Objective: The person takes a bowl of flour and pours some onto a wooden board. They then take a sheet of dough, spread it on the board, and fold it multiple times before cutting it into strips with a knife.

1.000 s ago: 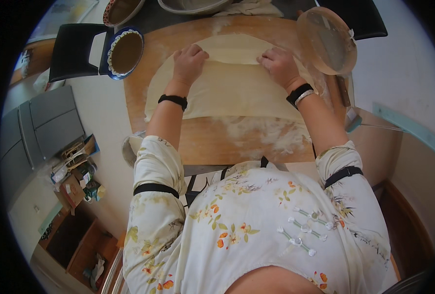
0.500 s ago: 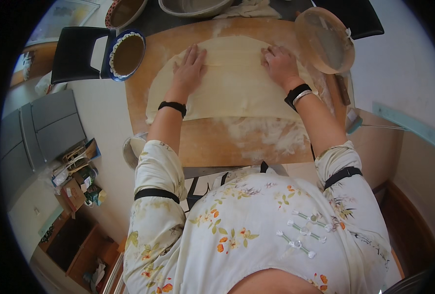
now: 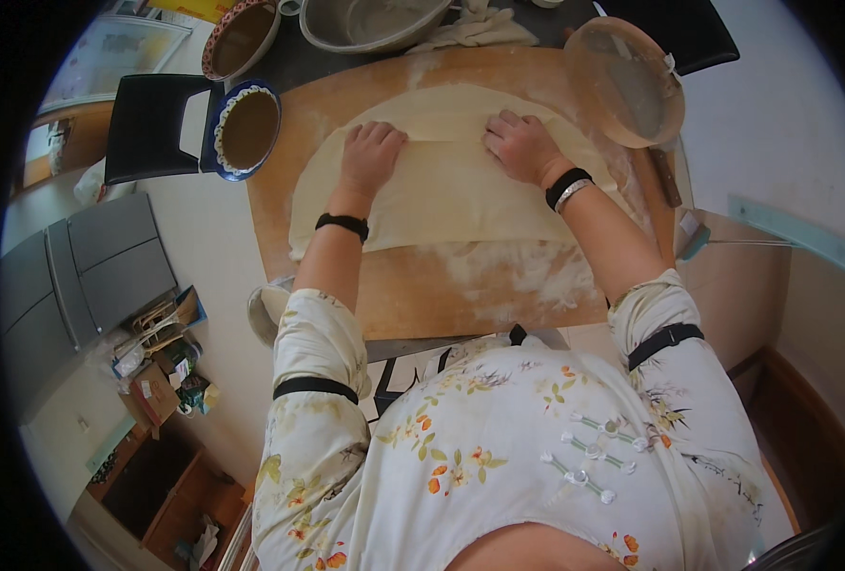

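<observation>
A large pale sheet of dough (image 3: 451, 209), floury around its edges, lies on the wooden board (image 3: 422, 295). My left hand (image 3: 371, 156) rests on the left half of the sheet with fingers curled in, gripping a folded edge of dough. My right hand (image 3: 520, 149) is on the right half, its bent fingers holding the same fold. A short seam runs across the dough between them. The fingertips of both hands are partly hidden against the dough.
A round sieve (image 3: 622, 76) and a wooden-handled tool (image 3: 665, 181) lie along the board's right side. Bowls of brown liquid (image 3: 249, 131) stand at the left, a wide metal bowl (image 3: 370, 19) and a cloth (image 3: 475, 33) behind. Black chairs (image 3: 147, 128) flank the table.
The left hand went from gripping to lying flatter and is now curled again. The right hand has moved slightly left. The whole scene sits a little lower in the view.
</observation>
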Motion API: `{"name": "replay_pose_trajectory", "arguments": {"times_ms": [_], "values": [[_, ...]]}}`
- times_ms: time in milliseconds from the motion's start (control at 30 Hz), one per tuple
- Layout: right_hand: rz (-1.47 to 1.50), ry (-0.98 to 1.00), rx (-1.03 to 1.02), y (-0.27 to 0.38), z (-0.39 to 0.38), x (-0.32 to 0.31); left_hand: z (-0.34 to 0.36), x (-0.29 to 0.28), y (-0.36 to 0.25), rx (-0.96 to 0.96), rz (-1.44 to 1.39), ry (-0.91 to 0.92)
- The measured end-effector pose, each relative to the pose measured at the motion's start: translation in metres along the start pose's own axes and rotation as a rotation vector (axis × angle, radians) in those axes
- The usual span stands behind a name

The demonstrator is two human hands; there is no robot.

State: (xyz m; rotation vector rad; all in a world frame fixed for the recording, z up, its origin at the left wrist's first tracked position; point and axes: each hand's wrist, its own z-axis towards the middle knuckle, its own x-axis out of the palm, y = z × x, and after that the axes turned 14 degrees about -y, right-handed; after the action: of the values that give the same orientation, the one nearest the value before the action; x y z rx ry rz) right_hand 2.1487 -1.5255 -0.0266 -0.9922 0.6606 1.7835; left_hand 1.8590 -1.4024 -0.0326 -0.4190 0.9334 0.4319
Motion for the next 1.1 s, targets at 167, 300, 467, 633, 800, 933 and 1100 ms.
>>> {"name": "replay_pose_trajectory", "arguments": {"times_ms": [167, 300, 467, 633, 800, 933, 1100], "values": [[0.021, 0.041, -0.027, -0.009, -0.008, 0.0, -0.01, -0.012, -0.005, -0.032, -0.1, 0.089], [0.067, -0.056, 0.188, -0.003, 0.008, 0.003, 0.019, -0.002, -0.011, -0.167, -0.104, -0.134], [-0.093, 0.108, 0.326, -0.007, 0.015, 0.002, 0.023, -0.004, -0.008, -0.243, 0.094, 0.096], [0.042, 0.126, 0.446, -0.024, 0.01, -0.004, 0.039, -0.014, -0.002, -0.388, 0.067, 0.374], [0.2, 0.132, 0.44, -0.027, 0.006, -0.001, 0.025, -0.024, 0.013, -0.168, -0.104, 0.27], [0.269, -0.003, 0.398, -0.028, 0.003, -0.004, 0.018, -0.039, 0.004, -0.052, -0.204, 0.203], [0.235, 0.153, 0.357, -0.019, 0.005, -0.002, 0.011, -0.048, 0.004, 0.016, -0.172, 0.174]]}}
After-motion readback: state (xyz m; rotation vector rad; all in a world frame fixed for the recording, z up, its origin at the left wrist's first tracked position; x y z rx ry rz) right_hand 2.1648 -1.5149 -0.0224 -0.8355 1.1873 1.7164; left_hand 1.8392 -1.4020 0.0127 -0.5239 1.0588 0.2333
